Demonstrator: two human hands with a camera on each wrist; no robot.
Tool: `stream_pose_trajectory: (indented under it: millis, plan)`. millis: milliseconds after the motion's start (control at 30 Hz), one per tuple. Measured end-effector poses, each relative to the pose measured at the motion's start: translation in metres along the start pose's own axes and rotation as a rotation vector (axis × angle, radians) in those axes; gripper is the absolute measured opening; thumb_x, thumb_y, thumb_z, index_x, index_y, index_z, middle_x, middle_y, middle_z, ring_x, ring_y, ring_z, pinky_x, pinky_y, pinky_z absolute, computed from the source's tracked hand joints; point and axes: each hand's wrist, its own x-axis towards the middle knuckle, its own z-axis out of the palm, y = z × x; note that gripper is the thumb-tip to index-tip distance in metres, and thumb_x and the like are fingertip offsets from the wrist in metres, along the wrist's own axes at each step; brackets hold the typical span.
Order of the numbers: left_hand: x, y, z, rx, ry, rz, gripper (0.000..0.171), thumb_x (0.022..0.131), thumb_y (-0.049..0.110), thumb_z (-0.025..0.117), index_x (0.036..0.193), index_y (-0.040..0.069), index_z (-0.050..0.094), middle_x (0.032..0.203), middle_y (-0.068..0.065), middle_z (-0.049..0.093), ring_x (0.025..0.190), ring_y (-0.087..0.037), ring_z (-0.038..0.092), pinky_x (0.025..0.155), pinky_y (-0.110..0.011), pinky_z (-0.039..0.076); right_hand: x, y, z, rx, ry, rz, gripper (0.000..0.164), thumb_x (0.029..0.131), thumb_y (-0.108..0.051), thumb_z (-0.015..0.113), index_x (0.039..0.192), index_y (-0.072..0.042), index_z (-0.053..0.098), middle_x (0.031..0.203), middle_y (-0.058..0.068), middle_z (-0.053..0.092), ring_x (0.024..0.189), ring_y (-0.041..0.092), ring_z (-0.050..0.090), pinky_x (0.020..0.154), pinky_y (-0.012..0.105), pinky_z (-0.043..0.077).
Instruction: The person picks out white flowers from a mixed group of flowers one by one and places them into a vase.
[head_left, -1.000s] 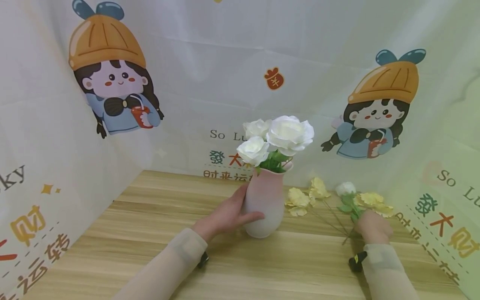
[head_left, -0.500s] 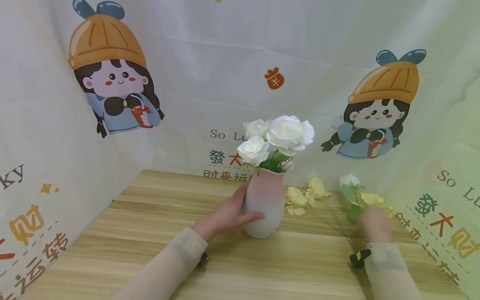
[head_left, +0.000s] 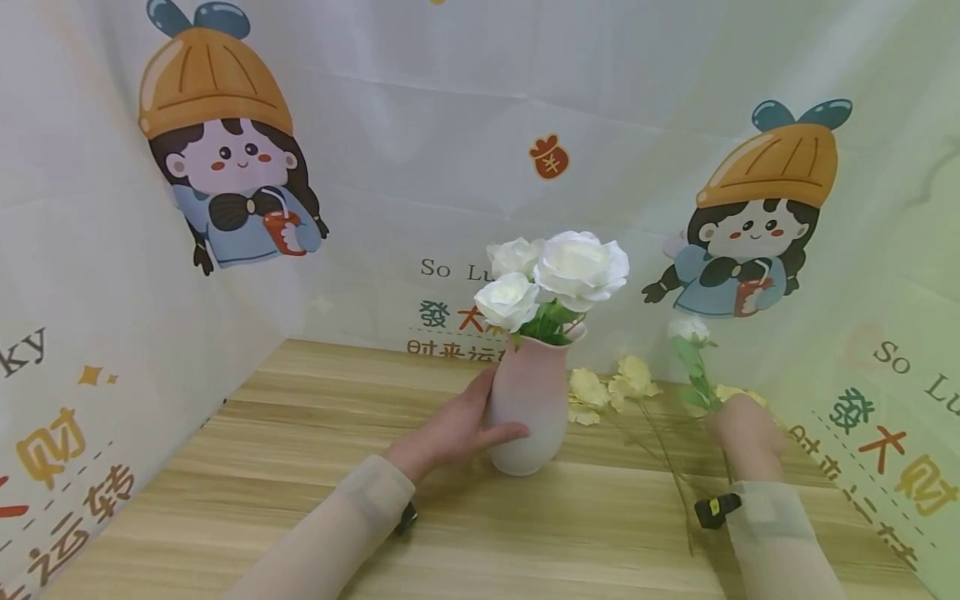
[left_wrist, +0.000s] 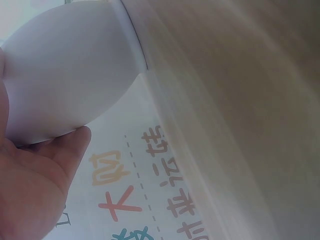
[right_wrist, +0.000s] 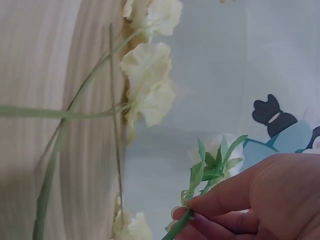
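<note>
In the head view, a pink-and-white vase (head_left: 531, 408) stands upright on the table, with 3 white roses (head_left: 581, 268) in its mouth. My left hand (head_left: 453, 421) grips the vase from the left, thumb across its front. The left wrist view has the fingers (left_wrist: 75, 147) against the vase's pale body. Over at the right, my right hand (head_left: 750, 437) holds a white rose (head_left: 688, 332) by its green stem, its bloom raised away from me. Thumb and fingers pinch the stem (right_wrist: 177, 227) just below the leaves in the right wrist view; the lower stem end is hidden.
Yellow flowers (head_left: 633, 379) on long thin stems lie on the wooden table (head_left: 315, 500) between the vase and my right hand. Another yellow bloom (head_left: 738, 393) is partly behind that hand. A printed cloth (head_left: 390, 167) hangs around the back and sides.
My right hand has lifted the white rose from among the yellow flowers, and its bloom is higher now. A yellow flower's stem has swung toward me. The left hand and vase stay still.
</note>
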Motion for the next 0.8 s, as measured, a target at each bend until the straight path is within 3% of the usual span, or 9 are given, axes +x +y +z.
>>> stream_pose_trajectory:
  millis: [200, 400, 467, 600, 800]
  plan:
    - [0.0, -0.001, 0.0, 0.007, 0.011, 0.007, 0.106, 0.08, 0.07, 0.067, 0.155, 0.014, 0.016, 0.139, -0.007, 0.046, 0.115, -0.018, 0.051, 0.097, -0.042, 0.047, -0.009, -0.007, -0.003, 0.005, 0.035, -0.099, 0.026, 0.091, -0.015, 0.046, 0.077, 0.0, 0.063, 0.07, 0.013, 0.055, 0.057, 0.026, 0.047, 0.044, 0.037, 0.039]
    - [0.0, -0.001, 0.0, 0.008, 0.015, 0.007, 0.107, 0.079, 0.072, 0.066, 0.155, 0.014, 0.016, 0.138, -0.007, 0.046, 0.114, -0.018, 0.052, 0.096, -0.042, 0.047, -0.014, -0.016, -0.005, 0.022, 0.063, -0.153, 0.024, 0.088, -0.009, 0.042, 0.065, -0.01, 0.05, 0.064, 0.008, 0.049, 0.054, 0.021, 0.041, 0.041, 0.032, 0.033]
    - [0.0, 0.0, 0.0, 0.01, 0.012, 0.004, 0.107, 0.08, 0.072, 0.066, 0.155, 0.014, 0.016, 0.139, -0.007, 0.045, 0.114, -0.018, 0.051, 0.097, -0.042, 0.047, -0.014, -0.018, -0.006, 0.03, 0.067, -0.155, 0.021, 0.088, -0.009, 0.042, 0.074, -0.005, 0.058, 0.073, 0.013, 0.056, 0.057, 0.023, 0.045, 0.041, 0.032, 0.035]
    - [-0.001, 0.001, -0.001, 0.008, 0.004, -0.005, 0.106, 0.08, 0.072, 0.065, 0.155, 0.013, 0.017, 0.139, -0.008, 0.045, 0.115, -0.018, 0.051, 0.098, -0.042, 0.046, -0.014, -0.022, -0.007, 0.039, 0.074, -0.184, 0.035, 0.089, -0.008, 0.042, 0.113, 0.003, 0.065, 0.111, 0.027, 0.061, 0.077, 0.034, 0.057, 0.044, 0.037, 0.045]
    - [-0.002, 0.003, -0.002, -0.004, 0.007, -0.014, 0.106, 0.081, 0.069, 0.067, 0.154, 0.011, 0.018, 0.139, -0.009, 0.046, 0.115, -0.019, 0.051, 0.098, -0.042, 0.046, -0.017, -0.029, -0.009, 0.047, 0.101, -0.234, 0.042, 0.09, -0.008, 0.041, 0.126, 0.008, 0.057, 0.124, 0.031, 0.055, 0.094, 0.044, 0.057, 0.056, 0.047, 0.052]
